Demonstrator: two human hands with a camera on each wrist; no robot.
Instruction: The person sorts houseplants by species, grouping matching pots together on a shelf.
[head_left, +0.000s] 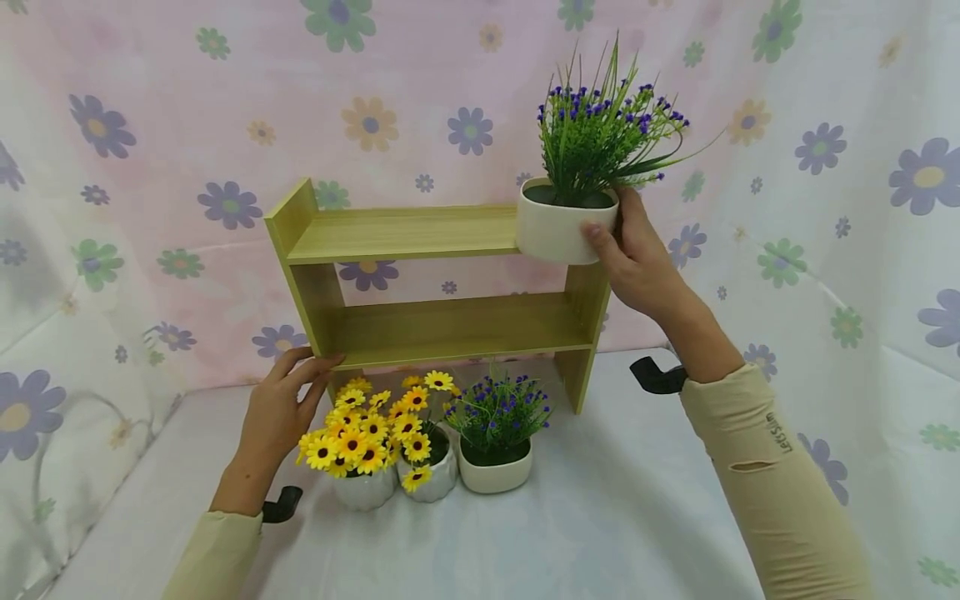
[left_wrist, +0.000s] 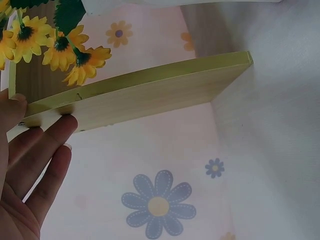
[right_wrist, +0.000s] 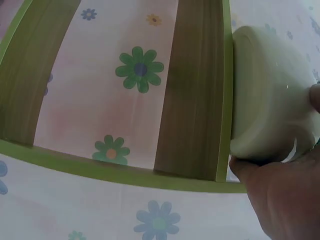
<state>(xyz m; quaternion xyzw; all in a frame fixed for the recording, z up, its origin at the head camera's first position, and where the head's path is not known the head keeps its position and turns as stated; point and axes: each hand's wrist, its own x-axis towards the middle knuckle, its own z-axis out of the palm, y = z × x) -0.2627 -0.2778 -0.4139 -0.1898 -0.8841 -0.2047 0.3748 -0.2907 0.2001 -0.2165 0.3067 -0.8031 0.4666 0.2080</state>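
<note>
My right hand (head_left: 637, 258) grips a white pot (head_left: 558, 223) of grass and small purple flowers (head_left: 600, 125) by its right side, thumb at the front. The pot is at the right end of the wooden shelf's (head_left: 405, 233) top board. In the right wrist view, the base of the white pot (right_wrist: 255, 90) lies close along that board's edge. Low on the shelf's left side, my left hand (head_left: 277, 408) holds the side panel. The left wrist view has thumb and fingers on opposite faces of the panel (left_wrist: 150, 87).
In front of the shelf stand two pots of yellow flowers (head_left: 363, 490) (head_left: 431, 479) and another white pot (head_left: 495, 475) with purple flowers. They stand on a white cloth (head_left: 600, 517). Behind hangs a flower-print curtain (head_left: 420, 100).
</note>
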